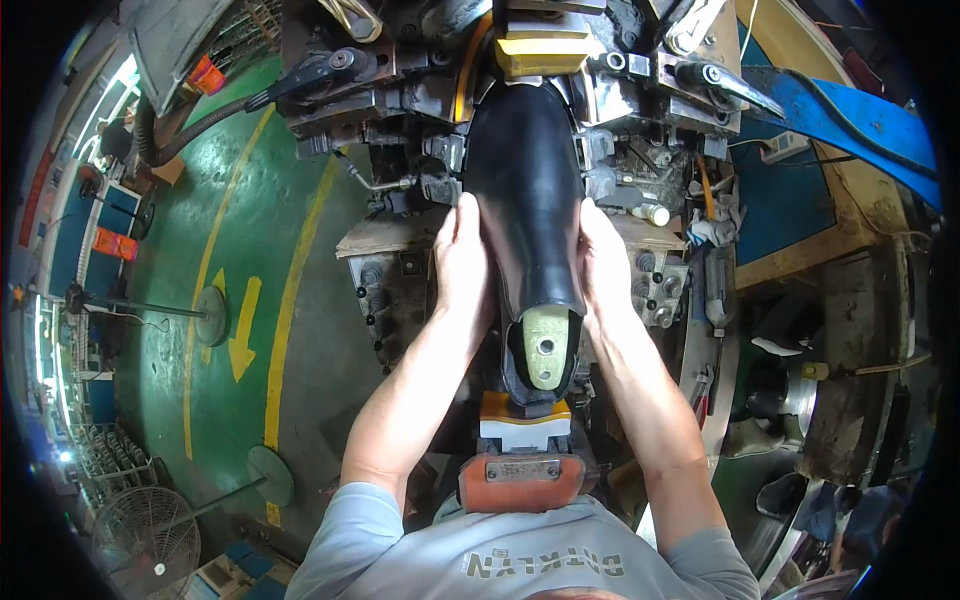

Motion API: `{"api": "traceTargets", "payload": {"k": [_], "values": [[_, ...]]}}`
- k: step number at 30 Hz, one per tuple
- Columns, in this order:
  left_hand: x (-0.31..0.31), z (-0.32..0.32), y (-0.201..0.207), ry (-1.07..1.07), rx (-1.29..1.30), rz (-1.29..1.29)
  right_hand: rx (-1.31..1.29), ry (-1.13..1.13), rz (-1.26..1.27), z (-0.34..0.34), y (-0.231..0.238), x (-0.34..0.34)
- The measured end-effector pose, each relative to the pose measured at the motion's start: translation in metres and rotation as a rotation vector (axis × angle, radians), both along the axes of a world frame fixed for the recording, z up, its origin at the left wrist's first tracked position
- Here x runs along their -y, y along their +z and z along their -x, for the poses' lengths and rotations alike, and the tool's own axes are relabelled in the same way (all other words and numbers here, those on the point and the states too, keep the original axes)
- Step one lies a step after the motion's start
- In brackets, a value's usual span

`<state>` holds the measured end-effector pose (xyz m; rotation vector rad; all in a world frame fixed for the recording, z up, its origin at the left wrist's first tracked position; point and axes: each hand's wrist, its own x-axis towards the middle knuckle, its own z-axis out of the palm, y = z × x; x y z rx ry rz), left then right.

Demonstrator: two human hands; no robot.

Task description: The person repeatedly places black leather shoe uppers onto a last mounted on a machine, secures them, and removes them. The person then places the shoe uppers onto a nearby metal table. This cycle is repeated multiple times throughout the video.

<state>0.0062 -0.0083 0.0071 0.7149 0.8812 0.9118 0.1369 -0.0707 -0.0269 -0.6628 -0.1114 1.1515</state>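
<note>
A black leather shoe upper is stretched over a pale green last, which shows at the open heel end with holes in its top. Its toe points away from me, under the yellow block of a lasting machine. My left hand is closed along the upper's left side, thumb pointing forward. On the opposite side my right hand grips it in the same way. Most of the fingers are hidden beneath the upper. Metal clamps flank the toe. Below the heel sits an orange-brown padded support.
Black-handled levers stick out on both sides of the machine head. A blue arm and a workbench are at the right. Fans on stands and a green floor with yellow lines lie to the left.
</note>
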Motion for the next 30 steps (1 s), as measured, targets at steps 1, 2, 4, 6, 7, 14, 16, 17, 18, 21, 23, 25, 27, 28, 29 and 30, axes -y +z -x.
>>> {"api": "traceTargets", "payload": {"k": [1, 2, 4, 6, 7, 14, 16, 17, 18, 21, 23, 25, 27, 28, 29, 30], "values": [[-0.005, -0.002, -0.013, 0.038, -0.063, -0.044, -0.022, 0.012, 0.000, -0.001, -0.006, -0.003], [-0.008, -0.001, -0.020, 0.058, -0.069, -0.031, -0.044, 0.023, -0.001, 0.000, -0.008, -0.005], [-0.012, -0.003, -0.025, 0.066, -0.050, -0.010, -0.081, 0.012, -0.011, 0.001, -0.008, -0.008], [-0.013, -0.002, -0.028, 0.061, -0.018, -0.001, -0.092, -0.003, -0.021, 0.003, -0.008, -0.009], [-0.012, -0.001, -0.030, 0.067, 0.000, -0.007, -0.086, -0.014, -0.026, 0.004, -0.008, -0.009], [-0.005, 0.001, -0.053, 0.140, -0.003, -0.087, 0.212, -0.139, 0.054, 0.003, -0.020, -0.004], [-0.007, -0.001, -0.061, 0.169, 0.012, -0.101, 0.246, -0.151, 0.071, 0.004, -0.020, -0.008], [-0.009, -0.002, -0.063, 0.182, 0.020, -0.108, 0.244, -0.146, 0.072, 0.005, -0.020, -0.009], [-0.009, -0.003, -0.061, 0.189, 0.045, -0.055, 0.244, -0.147, 0.076, 0.004, -0.018, -0.008], [-0.010, -0.005, -0.047, 0.176, 0.110, 0.018, 0.214, -0.094, 0.150, 0.005, -0.006, -0.011], [-0.009, 0.001, -0.050, 0.143, 0.058, -0.028, 0.206, -0.022, 0.115, 0.001, -0.013, -0.009], [0.000, 0.002, -0.040, 0.287, -0.131, -0.392, 0.419, -0.025, 0.185, 0.008, -0.003, -0.008], [0.002, 0.016, -0.004, 0.096, -0.126, -1.096, 0.320, 0.079, 0.270, 0.019, 0.006, -0.002], [-0.001, 0.024, 0.022, -0.153, -0.183, -1.365, 0.494, 0.088, 0.169, 0.020, 0.005, 0.004], [-0.001, 0.026, 0.028, -0.300, -0.208, -1.477, 0.544, 0.115, 0.114, 0.020, 0.002, 0.005], [-0.001, 0.027, 0.035, -0.458, -0.215, -1.586, 0.593, 0.132, 0.056, 0.019, -0.001, 0.005]]}}
